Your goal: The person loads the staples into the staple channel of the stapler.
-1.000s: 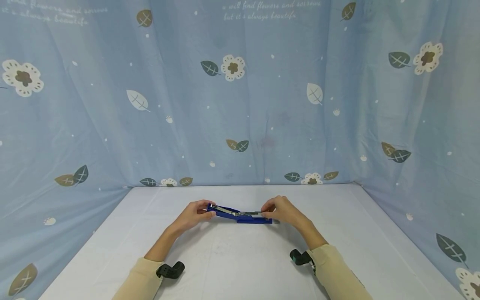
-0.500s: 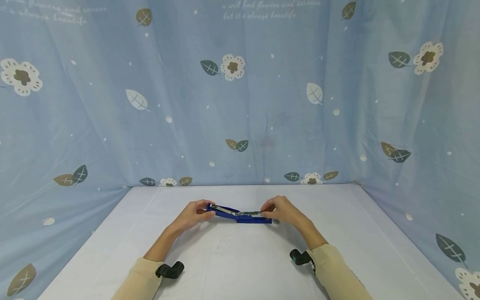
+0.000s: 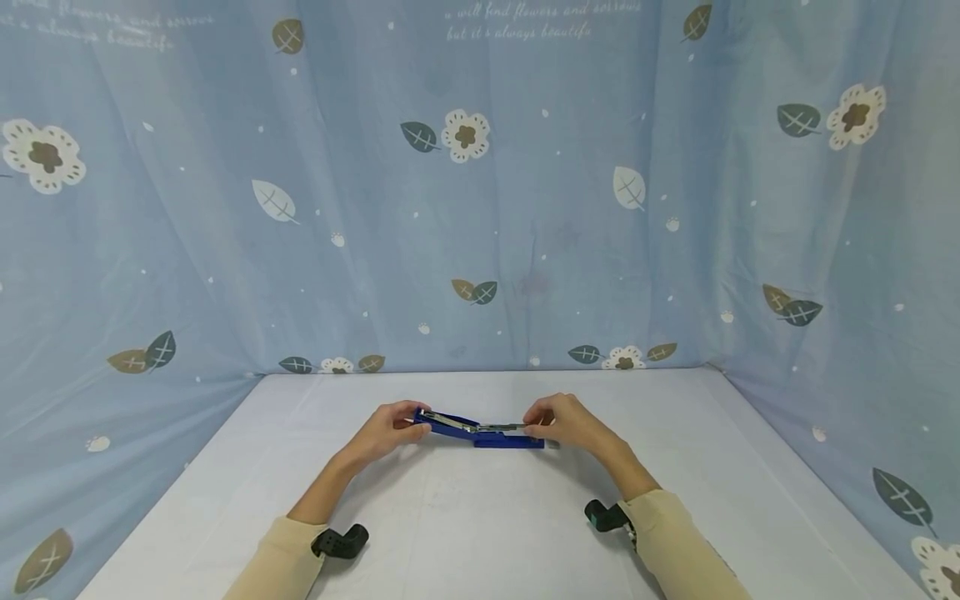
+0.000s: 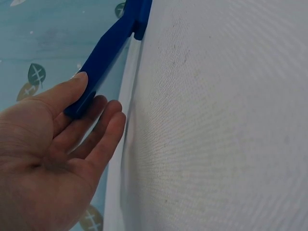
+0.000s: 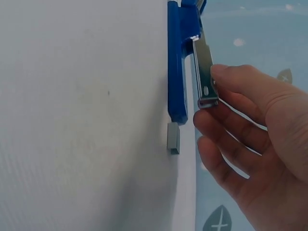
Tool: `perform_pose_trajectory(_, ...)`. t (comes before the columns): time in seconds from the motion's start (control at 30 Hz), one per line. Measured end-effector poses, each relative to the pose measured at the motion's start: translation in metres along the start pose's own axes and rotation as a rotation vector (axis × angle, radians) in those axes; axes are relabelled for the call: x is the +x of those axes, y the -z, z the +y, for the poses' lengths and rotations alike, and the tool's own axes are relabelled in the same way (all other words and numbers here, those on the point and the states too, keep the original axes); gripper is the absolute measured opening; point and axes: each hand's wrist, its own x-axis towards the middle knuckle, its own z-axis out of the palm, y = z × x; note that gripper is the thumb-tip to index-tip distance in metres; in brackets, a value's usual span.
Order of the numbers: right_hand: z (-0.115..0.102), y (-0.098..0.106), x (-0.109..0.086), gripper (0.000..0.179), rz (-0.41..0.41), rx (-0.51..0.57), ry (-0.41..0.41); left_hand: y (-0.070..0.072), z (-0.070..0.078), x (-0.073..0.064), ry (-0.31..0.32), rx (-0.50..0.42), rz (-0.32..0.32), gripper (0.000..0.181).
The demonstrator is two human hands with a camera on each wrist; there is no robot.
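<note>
A blue stapler (image 3: 508, 442) lies on the white table, swung wide apart at its hinge. My left hand (image 3: 392, 432) pinches the raised end of its top cover (image 4: 103, 57) between thumb and fingers. On the other side, my right hand (image 3: 568, 421) pinches the tip of the metal staple magazine (image 5: 204, 72), which stands slightly above the blue base (image 5: 176, 82). Close to the base's end lies a small grey strip of staples (image 5: 173, 138), apart from my fingers. In the head view my right fingers cover the magazine's tip.
The white tabletop (image 3: 457, 525) stretches out around the stapler. A blue patterned curtain (image 3: 480, 208) hangs behind the table and along both sides. Black wrist cameras stick out from the left sleeve (image 3: 281, 554) and the right sleeve (image 3: 678, 537).
My right forearm has shifted very slightly to the right, with the fingers still on the magazine. The left hand and the stapler look the same.
</note>
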Motion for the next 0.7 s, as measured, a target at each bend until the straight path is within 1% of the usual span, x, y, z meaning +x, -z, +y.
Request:
perform_pose_trajectory(0.07, 0.001, 0.001, -0.001, 0.017, -0.001, 0.009, -0.009, 0.0, 0.005, -0.002, 0.005, -0.002, -0.004, 0.039)
perform_pose_trajectory(0.13, 0.001, 0.003, -0.003, 0.017, 0.0, 0.011, -0.017, 0.0, 0.006, -0.002, 0.004, 0.001, -0.006, 0.04)
perform_pose_trajectory(0.37, 0.005, 0.005, -0.008, 0.018, 0.011, 0.013, -0.018, 0.002, -0.015, 0.004, -0.007, -0.019, -0.01, 0.044)
perform_pose_trajectory(0.57, 0.006, 0.007, -0.012, 0.019, 0.016, 0.024, -0.029, 0.001, -0.017, 0.005, -0.002, -0.014, -0.012, 0.043)
perform_pose_trajectory(0.7, 0.009, 0.01, -0.015, 0.018, 0.009, 0.01, -0.008, 0.002, -0.017, 0.005, -0.007, -0.006, -0.011, 0.043)
